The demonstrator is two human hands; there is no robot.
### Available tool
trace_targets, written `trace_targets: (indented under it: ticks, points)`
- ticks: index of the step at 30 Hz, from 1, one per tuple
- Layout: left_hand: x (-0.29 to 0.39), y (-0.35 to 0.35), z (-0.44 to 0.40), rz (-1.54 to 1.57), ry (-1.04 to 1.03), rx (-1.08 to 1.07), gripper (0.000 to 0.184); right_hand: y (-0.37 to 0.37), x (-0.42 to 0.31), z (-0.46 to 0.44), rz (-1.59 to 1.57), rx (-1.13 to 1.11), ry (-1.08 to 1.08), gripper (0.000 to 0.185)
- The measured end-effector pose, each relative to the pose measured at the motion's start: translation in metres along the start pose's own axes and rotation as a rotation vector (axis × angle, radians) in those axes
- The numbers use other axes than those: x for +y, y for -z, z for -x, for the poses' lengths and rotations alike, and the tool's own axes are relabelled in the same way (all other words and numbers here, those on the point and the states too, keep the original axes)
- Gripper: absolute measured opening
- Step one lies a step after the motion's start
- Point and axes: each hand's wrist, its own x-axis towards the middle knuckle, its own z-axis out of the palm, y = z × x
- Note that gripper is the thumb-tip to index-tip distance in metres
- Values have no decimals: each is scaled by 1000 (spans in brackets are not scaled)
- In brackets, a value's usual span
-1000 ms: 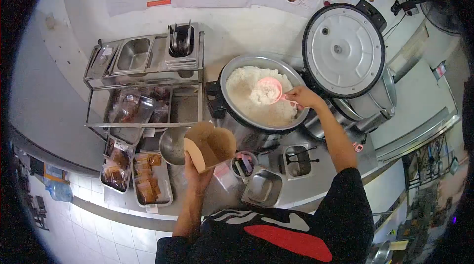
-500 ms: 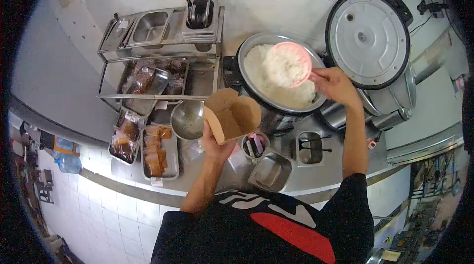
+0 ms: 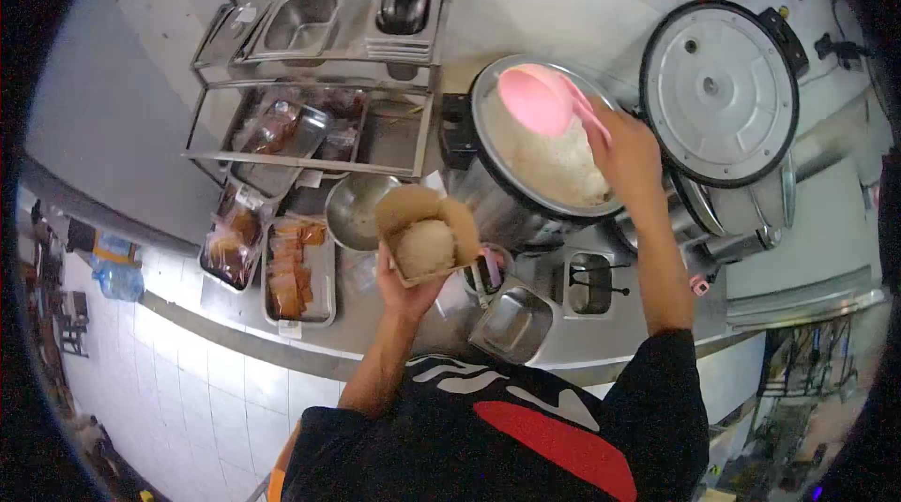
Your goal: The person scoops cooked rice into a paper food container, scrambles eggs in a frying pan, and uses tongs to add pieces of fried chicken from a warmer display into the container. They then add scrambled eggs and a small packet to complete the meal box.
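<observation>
My left hand (image 3: 406, 295) grips the paperboard box (image 3: 404, 208), my right hand (image 3: 627, 150) the pink scoop (image 3: 536, 102); if I tilt that open box, rice (image 3: 427, 247) could spill.

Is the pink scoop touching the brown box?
Apart. The head view shows the pink scoop in front of the big pot, with a clear gap between it and the brown box in the left hand.

A stainless-steel counter (image 3: 355, 326) carries a two-level metal rack (image 3: 300, 163) at the left, with a large rice cooker (image 3: 493, 202) to its right. Nearer its front edge lie two packet-filled trays, a shallow tray (image 3: 322, 288) among them, a steel bowl (image 3: 349, 206), a rectangular pan (image 3: 511, 326) and a smaller pan (image 3: 589, 307).
</observation>
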Motion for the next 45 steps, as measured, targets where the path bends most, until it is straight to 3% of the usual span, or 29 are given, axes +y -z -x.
trace_targets:
  ticks: [4,5,11,15,18,21,26,31,35,39,45]
  points:
    - [-5,29,0,34,-56,74,71,-92,75,-9,285,-341,-83,25]
    - [-4,36,2,118,30,29,71,-110,80,-13,358,-476,-122,27]
    - [0,43,19,120,38,116,69,-126,66,-1,237,-480,123,30]
    - [-1,38,18,-28,-28,24,70,-131,62,9,220,-549,157,28]
    - [2,38,20,50,3,-69,66,-117,57,10,187,-619,194,25]
    - [2,28,23,-4,-17,39,66,-114,53,20,85,-661,204,23]
    - [-1,28,19,2,5,1,63,-104,63,25,-177,-688,264,22]
    - [4,11,8,-45,0,-41,60,-111,102,31,-443,-775,30,25]
    - [6,-1,-5,-18,0,25,64,-77,120,24,-647,-768,-354,25]
    - [-1,-8,-17,-38,32,-61,61,-57,148,23,-616,-669,-510,24]
    - [-17,-28,-23,-27,36,-93,61,-1,128,21,-674,-513,-487,25]
